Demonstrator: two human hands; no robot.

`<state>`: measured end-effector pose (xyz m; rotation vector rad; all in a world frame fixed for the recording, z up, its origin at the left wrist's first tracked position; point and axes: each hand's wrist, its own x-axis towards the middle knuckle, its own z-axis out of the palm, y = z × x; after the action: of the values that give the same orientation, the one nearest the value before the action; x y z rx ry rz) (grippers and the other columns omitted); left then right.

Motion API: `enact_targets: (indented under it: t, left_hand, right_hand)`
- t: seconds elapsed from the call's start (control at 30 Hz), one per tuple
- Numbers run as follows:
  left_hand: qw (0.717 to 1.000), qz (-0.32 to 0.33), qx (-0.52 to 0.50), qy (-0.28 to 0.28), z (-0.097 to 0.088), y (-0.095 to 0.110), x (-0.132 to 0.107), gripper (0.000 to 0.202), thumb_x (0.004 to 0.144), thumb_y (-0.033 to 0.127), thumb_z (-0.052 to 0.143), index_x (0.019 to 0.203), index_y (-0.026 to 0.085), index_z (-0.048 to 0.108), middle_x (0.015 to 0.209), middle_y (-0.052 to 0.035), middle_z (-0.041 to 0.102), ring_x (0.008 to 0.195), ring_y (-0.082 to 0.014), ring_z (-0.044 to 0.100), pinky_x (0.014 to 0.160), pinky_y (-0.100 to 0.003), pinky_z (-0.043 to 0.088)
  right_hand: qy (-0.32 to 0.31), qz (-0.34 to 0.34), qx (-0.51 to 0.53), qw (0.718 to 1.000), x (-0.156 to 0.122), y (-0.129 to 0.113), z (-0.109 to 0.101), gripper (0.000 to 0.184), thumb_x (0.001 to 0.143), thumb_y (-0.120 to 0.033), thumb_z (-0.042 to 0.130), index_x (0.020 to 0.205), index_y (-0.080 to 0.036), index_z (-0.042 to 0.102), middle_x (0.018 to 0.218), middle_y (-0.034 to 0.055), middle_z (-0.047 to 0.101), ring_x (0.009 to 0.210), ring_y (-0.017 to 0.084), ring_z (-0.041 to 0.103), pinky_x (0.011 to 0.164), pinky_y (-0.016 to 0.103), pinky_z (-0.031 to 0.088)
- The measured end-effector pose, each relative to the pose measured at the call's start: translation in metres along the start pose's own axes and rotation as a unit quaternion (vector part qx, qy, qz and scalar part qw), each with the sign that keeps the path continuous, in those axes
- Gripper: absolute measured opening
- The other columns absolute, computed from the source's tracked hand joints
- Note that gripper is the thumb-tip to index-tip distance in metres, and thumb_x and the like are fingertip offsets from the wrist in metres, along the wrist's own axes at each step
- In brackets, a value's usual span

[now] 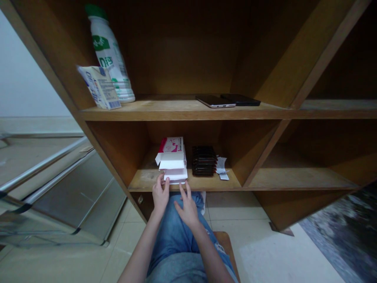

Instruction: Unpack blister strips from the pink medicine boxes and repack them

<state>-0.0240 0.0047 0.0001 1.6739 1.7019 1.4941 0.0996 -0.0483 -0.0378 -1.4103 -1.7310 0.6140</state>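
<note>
The left hand (160, 195) is open, its fingers loosely apart and gripping nothing. Its fingertips (160, 178) sit at the front edge of the lower wooden shelf (144, 181), touching or just beside the bottom of a white-and-pink carton (172, 157); which, cannot be told. The right hand (187, 208) is open wide and empty, just below that edge, over the person's jeans (172, 236).

The carton lies at the shelf's front edge, a white flap standing open, with bare wood to its left. Just right of it, across a narrow gap, sits a stack of dark flat cases (204, 160), then a crumpled white strip (222, 168). On the upper shelf (165, 113), two smartphones (228, 100) lie side by side. A printed box (100, 87) leans against a green-capped plastic bottle (110, 55).
</note>
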Motion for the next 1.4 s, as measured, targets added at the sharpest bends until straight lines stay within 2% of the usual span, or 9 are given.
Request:
enact_targets:
  t: [0.1,0.33,0.6,0.8,1.17,1.23,1.3,1.4]
  left_hand:
    - [1.000,-0.015,-0.024,0.008,0.000,-0.001,-0.001,0.039,0.087,0.046,0.043,0.113,0.018,0.051,0.091,-0.0092,0.068,0.080,-0.0211,0.065,0.073,-0.035,0.051]
    - [0.999,-0.027,-0.037,0.016,-0.001,-0.003,0.000,0.041,0.085,0.048,0.045,0.112,0.018,0.051,0.082,-0.0064,0.067,0.077,-0.0209,0.066,0.073,-0.035,0.050]
    - [0.997,-0.048,-0.064,0.008,0.000,-0.006,0.002,0.037,0.085,0.049,0.045,0.104,0.019,0.053,0.079,-0.0049,0.066,0.076,-0.0201,0.064,0.073,-0.033,0.049]
    - [0.997,-0.050,-0.061,0.006,-0.001,-0.006,0.002,0.038,0.085,0.049,0.045,0.105,0.019,0.054,0.081,-0.0054,0.066,0.076,-0.0204,0.064,0.071,-0.032,0.049]
    - [0.990,-0.055,-0.127,-0.008,-0.004,-0.009,0.005,0.036,0.083,0.048,0.050,0.102,0.018,0.054,0.087,-0.0063,0.065,0.081,-0.0196,0.064,0.077,-0.034,0.050]
    - [0.988,-0.048,-0.145,0.016,-0.005,-0.006,0.005,0.035,0.081,0.045,0.053,0.103,0.018,0.054,0.094,-0.0075,0.064,0.084,-0.0188,0.063,0.079,-0.034,0.049]
    - [0.984,-0.037,-0.156,0.072,-0.007,0.002,0.001,0.035,0.080,0.042,0.056,0.105,0.017,0.052,0.099,-0.0081,0.063,0.087,-0.0177,0.062,0.082,-0.033,0.048]
    - [0.977,-0.010,-0.152,0.149,-0.012,0.027,-0.007,0.031,0.081,0.039,0.056,0.103,0.017,0.054,0.094,-0.0067,0.061,0.085,-0.0165,0.060,0.081,-0.030,0.047]
  right_hand:
    - [-0.001,-0.007,0.004,1.000,-0.001,0.001,0.000,0.073,0.081,-0.020,0.050,0.145,-0.034,0.017,0.155,0.0046,0.007,0.098,0.021,0.062,0.082,0.034,0.052]
    - [0.010,-0.016,-0.027,0.999,-0.002,0.002,-0.001,0.070,0.081,-0.019,0.052,0.144,-0.032,0.024,0.153,0.0058,0.017,0.092,0.019,0.063,0.083,0.033,0.052]
    - [0.018,-0.021,-0.048,0.998,-0.001,0.006,0.001,0.070,0.081,-0.020,0.052,0.144,-0.032,0.024,0.153,0.0046,0.018,0.089,0.017,0.064,0.082,0.033,0.053]
    - [0.022,-0.025,-0.054,0.998,-0.001,0.005,0.000,0.070,0.080,-0.019,0.053,0.143,-0.033,0.025,0.152,0.0042,0.020,0.087,0.018,0.065,0.078,0.033,0.054]
    - [0.028,-0.026,-0.003,0.999,-0.001,0.004,0.000,0.071,0.078,-0.017,0.054,0.142,-0.035,0.028,0.152,0.0047,0.022,0.078,0.016,0.064,0.079,0.036,0.054]
    - [0.047,-0.031,0.059,0.997,-0.003,0.001,-0.002,0.071,0.079,-0.017,0.054,0.142,-0.034,0.027,0.150,0.0072,0.025,0.074,0.013,0.063,0.076,0.034,0.055]
    - [0.086,-0.037,0.136,0.986,-0.004,-0.004,-0.010,0.066,0.081,-0.019,0.052,0.141,-0.031,0.029,0.146,0.0108,0.030,0.071,0.011,0.062,0.074,0.032,0.055]
    - [0.187,-0.033,0.197,0.962,-0.001,-0.011,-0.040,0.044,0.084,-0.024,0.051,0.128,-0.024,0.048,0.129,0.0117,0.046,0.075,0.012,0.061,0.070,0.029,0.053]
